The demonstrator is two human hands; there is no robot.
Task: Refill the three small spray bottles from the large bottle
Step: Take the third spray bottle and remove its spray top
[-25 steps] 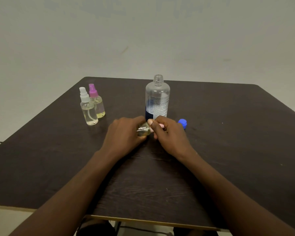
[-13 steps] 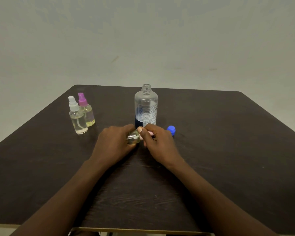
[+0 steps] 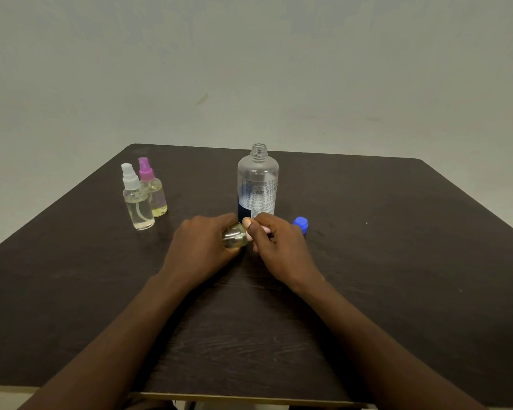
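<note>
A small clear spray bottle (image 3: 235,238) with yellowish liquid lies tilted between my hands at the table's middle. My left hand (image 3: 200,250) wraps its body. My right hand (image 3: 274,247) is closed on its pale pink spray top (image 3: 265,230). Just behind stands the large clear bottle (image 3: 257,184), uncapped, with a printed label. Its blue cap (image 3: 301,224) rests on the table to the right of my right hand. Two more small spray bottles stand at the left: one with a white top (image 3: 137,202) and, touching behind it, one with a purple top (image 3: 154,193).
The dark wooden table (image 3: 397,247) has its front edge just below my forearms. A plain pale wall rises behind it.
Both hands stay closed on the small bottle and its top. The view has shifted slightly, so the objects sit lower in the frame; the objects themselves have not moved.
</note>
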